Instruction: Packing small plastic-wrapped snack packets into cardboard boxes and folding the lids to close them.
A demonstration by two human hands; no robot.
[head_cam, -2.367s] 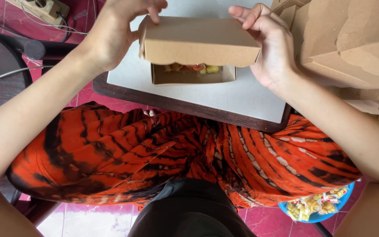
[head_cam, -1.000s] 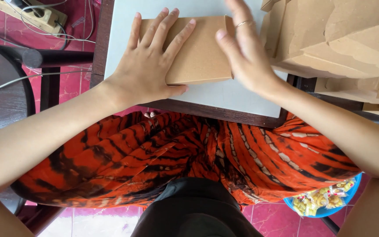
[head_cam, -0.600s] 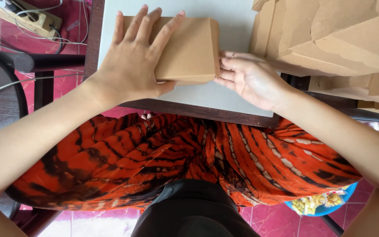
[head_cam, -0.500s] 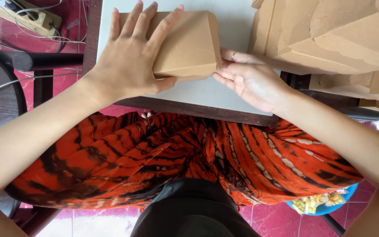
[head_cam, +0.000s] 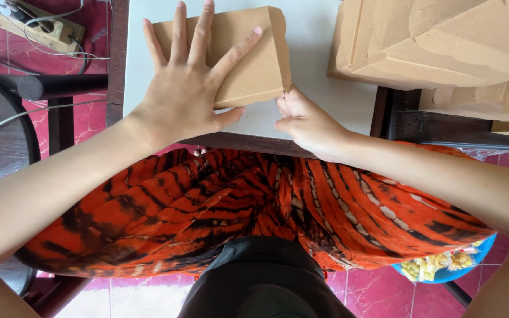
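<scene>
Nearest the table's [head_cam: 349,103] front edge, the right hand [head_cam: 307,121] pinches the brown cardboard box's [head_cam: 254,65] lower right corner; the left hand [head_cam: 187,97] lies spread flat on the closed box; stacked cartons [head_cam: 437,41] right of it

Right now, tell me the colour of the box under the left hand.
Plain brown cardboard box, seen best in the head view.

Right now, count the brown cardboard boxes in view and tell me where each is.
At least 3: one small box lies under the left hand, with the right hand at its corner; two more are stacked, upper box and lower box, at right. Others may continue off-frame.
</scene>
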